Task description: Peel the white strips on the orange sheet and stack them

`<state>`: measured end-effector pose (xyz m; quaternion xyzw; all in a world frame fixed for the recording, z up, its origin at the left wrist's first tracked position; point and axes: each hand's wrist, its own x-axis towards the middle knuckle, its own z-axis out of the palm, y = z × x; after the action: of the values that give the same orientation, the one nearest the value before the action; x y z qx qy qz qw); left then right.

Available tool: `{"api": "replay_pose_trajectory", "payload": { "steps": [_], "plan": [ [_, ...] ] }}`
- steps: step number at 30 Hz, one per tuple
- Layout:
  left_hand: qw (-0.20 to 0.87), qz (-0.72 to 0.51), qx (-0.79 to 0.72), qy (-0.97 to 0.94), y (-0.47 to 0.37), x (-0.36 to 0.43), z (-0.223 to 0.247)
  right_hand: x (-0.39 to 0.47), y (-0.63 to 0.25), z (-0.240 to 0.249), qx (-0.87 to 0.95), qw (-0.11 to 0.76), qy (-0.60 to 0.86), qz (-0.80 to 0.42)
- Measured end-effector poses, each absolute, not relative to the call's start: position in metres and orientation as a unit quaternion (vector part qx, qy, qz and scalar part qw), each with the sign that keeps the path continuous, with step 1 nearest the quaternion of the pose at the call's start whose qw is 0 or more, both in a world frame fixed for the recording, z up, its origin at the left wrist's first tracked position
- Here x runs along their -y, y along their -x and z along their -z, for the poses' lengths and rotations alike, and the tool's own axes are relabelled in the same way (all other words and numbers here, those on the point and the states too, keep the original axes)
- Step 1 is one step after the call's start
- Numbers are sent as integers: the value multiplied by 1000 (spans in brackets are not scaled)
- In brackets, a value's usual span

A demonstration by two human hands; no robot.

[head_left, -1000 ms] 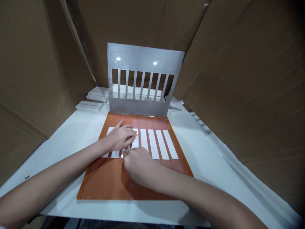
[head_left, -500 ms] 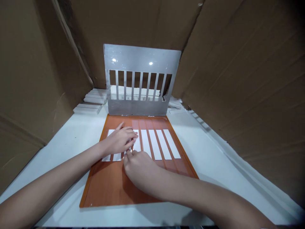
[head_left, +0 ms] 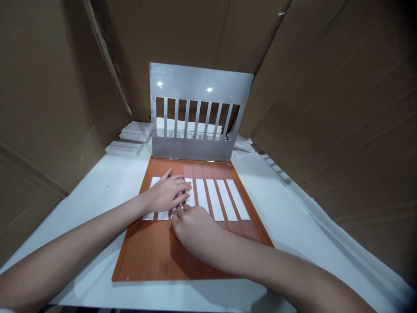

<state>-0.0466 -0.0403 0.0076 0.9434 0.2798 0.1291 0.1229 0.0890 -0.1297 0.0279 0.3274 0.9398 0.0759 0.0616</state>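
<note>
An orange board [head_left: 143, 252] lies flat on the white table, with several white strips [head_left: 215, 200] side by side across it. My left hand [head_left: 167, 191] rests palm down over the strips on the left, fingers apart and pointing right. Close by its fingertips, my right hand [head_left: 192, 224] is closed, its curled fingers at the lower end of a middle strip. What those fingers pinch, if anything, is hidden. Behind the board a grey slotted plate [head_left: 192, 150] stands upright along its far edge.
Stacks of white strips [head_left: 125, 148] sit at the back left of the table [head_left: 91, 195]. More white pieces [head_left: 244, 145] lie at the back right, and others show through the plate's slots. Cardboard walls [head_left: 325, 108] enclose the table at the back and sides.
The whole view has shifted slightly, so everything appears a little further right. Both hands stay at nearly the same place on the strips.
</note>
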Motion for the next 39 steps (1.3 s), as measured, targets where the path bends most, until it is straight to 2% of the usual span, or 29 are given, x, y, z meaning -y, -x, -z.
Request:
{"api": "replay_pose_trajectory", "payload": {
  "steps": [7,39],
  "plan": [
    [118,-128,-277,-945,47,40,-5,126,-89,-23,-941,28,-317,-116],
    [111,-123,-264,-950,50,39,-6,130,-89,-25,-947,58,-299,-103]
  ]
}}
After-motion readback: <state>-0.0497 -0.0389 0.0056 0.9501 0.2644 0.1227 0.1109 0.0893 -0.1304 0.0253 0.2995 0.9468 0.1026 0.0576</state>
